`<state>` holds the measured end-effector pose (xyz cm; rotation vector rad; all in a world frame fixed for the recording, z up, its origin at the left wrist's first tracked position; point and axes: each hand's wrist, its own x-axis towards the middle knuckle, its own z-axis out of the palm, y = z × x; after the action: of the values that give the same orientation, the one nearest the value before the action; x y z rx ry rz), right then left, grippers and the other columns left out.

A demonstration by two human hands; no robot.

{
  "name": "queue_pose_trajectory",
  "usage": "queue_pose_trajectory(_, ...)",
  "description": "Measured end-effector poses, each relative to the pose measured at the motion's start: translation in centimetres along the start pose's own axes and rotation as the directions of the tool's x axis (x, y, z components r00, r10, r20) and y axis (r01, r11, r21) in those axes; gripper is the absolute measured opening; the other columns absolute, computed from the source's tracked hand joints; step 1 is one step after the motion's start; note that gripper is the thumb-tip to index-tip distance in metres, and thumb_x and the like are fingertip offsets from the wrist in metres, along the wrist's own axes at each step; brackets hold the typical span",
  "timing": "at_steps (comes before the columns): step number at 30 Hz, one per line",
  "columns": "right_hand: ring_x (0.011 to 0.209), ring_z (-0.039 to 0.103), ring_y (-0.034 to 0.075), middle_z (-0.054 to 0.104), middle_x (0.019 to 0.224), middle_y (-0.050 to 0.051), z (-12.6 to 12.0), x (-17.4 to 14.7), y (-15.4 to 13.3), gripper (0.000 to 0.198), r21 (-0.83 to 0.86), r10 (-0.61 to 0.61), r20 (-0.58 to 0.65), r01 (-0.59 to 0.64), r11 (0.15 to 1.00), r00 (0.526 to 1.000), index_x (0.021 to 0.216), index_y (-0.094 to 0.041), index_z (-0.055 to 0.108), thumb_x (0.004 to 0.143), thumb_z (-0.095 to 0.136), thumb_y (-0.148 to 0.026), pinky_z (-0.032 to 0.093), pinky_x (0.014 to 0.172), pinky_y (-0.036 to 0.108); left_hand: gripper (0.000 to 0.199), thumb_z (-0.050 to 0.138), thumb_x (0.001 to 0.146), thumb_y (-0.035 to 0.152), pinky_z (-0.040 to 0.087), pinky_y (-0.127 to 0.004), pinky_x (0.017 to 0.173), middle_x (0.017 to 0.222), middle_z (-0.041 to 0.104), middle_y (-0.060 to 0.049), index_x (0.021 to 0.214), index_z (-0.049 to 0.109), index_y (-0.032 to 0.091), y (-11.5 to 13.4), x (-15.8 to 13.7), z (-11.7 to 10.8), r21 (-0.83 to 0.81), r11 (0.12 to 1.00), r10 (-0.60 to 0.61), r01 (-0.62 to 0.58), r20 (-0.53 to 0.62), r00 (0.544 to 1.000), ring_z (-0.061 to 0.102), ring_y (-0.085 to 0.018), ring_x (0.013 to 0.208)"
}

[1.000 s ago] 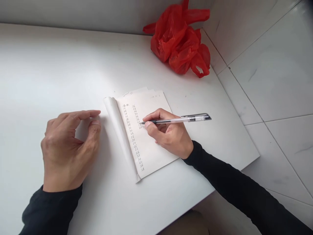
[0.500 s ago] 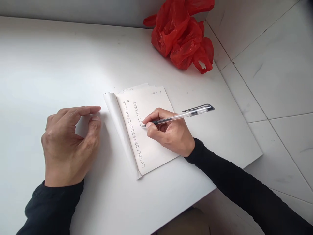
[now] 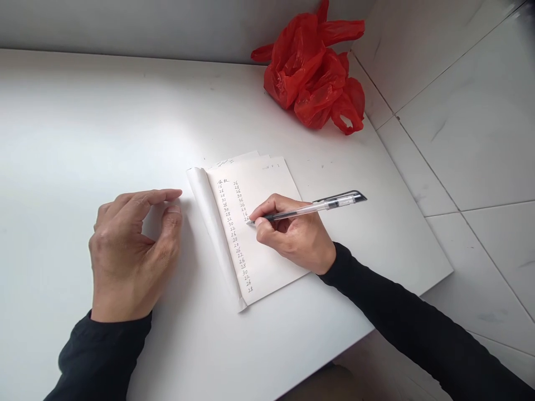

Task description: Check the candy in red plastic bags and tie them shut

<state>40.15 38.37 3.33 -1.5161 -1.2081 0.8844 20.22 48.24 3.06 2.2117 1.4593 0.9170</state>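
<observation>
Fingers (image 3: 267, 204) grip pen (image 3: 311, 208) beside "26" (image 3: 246, 219).

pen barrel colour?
The pen barrel is clear, see-through plastic; shows best in the head view.

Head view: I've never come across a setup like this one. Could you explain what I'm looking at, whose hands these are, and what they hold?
There is no machine here: these are a person's own bare hands, in black sleeves. The camera is worn on that person's head and looks forward and down, so the left hand appears on the left.

On the white table lies an open notebook with handwritten numbers in two columns. Behind it sits a crumpled red plastic bag.

The right hand holds a clear pen, its tip by the last number of the second column; whether it touches the paper is hard to tell. The left hand is loosely curled beside the notebook, holding nothing visible.
</observation>
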Motion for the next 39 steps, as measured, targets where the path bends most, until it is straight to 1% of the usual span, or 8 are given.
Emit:
queue_pose_trajectory(6, 0.064, 0.057, 0.012, 0.066, 0.078, -0.001, 0.06, 0.02, 0.02, 0.007, -0.005, 0.010, 0.000, -0.010, 1.000, 1.000, 0.087, -0.021, 0.068, 0.081, 0.063, -0.022, 0.049, 0.057, 0.025, 0.021, 0.057, 0.092, 0.028, 0.050, -0.048, 0.097, 0.108, 0.073, -0.006, 0.106, 0.072, 0.025, -0.02, 0.08, 0.17, 0.002, 1.000, -0.005, 0.005, 0.003, 1.000, 0.060, -0.029, 0.114)
queue_pose_trajectory(12, 0.061, 0.054, 0.011, 0.062, 0.073, -0.003, 0.12, 0.07, 0.07, 0.006, 0.008, 0.012, -0.008, -0.011, 1.000, 1.000, 0.086, -0.021, 0.067, 0.081, 0.063, -0.021, 0.047, 0.055, 0.024, 0.021, 0.057, 0.092, 0.028, 0.050, -0.048, 0.095, 0.108, 0.073, -0.006, 0.107, 0.072, 0.025, -0.16, -0.05, 0.04, 0.014, 1.000, -0.008, 0.008, 0.005, 1.000, 0.060, -0.029, 0.113)
queue_pose_trajectory(17, 0.062, 0.055, 0.011, 0.063, 0.075, -0.002, 0.06, 0.05, -0.03, 0.005, 0.003, 0.009, -0.008, -0.009, 1.000, 1.000, 0.085, -0.021, 0.067, 0.081, 0.064, -0.022, 0.047, 0.056, 0.024, 0.021, 0.057, 0.093, 0.029, 0.051, -0.047, 0.092, 0.109, 0.073, -0.006, 0.107, 0.072, 0.026, -0.16, 0.00, 0.11, 0.021, 1.000, 0.001, -0.001, 0.009, 1.000, 0.060, -0.029, 0.113)
queue_pose_trajectory(28, 0.063, 0.056, 0.011, 0.064, 0.075, -0.002, 0.11, 0.05, 0.03, 0.006, -0.017, -0.028, -0.015, 0.028, 0.999, 0.999, 0.085, -0.021, 0.068, 0.080, 0.063, -0.019, 0.048, 0.057, 0.024, 0.021, 0.057, 0.093, 0.028, 0.050, -0.047, 0.095, 0.108, 0.073, -0.006, 0.107, 0.072, 0.026, -0.11, 0.00, 0.01, 0.014, 1.000, -0.004, 0.004, 0.012, 1.000, 0.060, -0.028, 0.114)
queue_pose_trajectory(33, 0.062, 0.055, 0.011, 0.065, 0.076, -0.002, 0.14, 0.04, 0.11, 0.006, -0.011, -0.006, -0.020, 0.005, 1.000, 1.000, 0.085, -0.021, 0.067, 0.080, 0.063, -0.022, 0.048, 0.056, 0.025, 0.021, 0.057, 0.092, 0.028, 0.051, -0.048, 0.093, 0.107, 0.073, -0.007, 0.107, 0.072, 0.025, -0.07, -0.02, 0.02, 0.015, 1.000, -0.013, 0.013, 0.007, 1.000, 0.060, -0.030, 0.114)
queue_pose_trajectory(39, 0.063, 0.055, 0.011, 0.064, 0.075, -0.002, 0.09, -0.01, 0.03, 0.005, -0.021, -0.018, -0.029, 0.018, 1.000, 0.999, 0.083, -0.021, 0.067, 0.079, 0.064, -0.019, 0.047, 0.056, 0.024, 0.022, 0.057, 0.093, 0.029, 0.049, -0.049, 0.097, 0.107, 0.073, -0.007, 0.108, 0.072, 0.024, -0.14, 0.02, -0.03, 0.013, 1.000, 0.003, -0.003, 0.009, 1.000, 0.061, -0.029, 0.113)
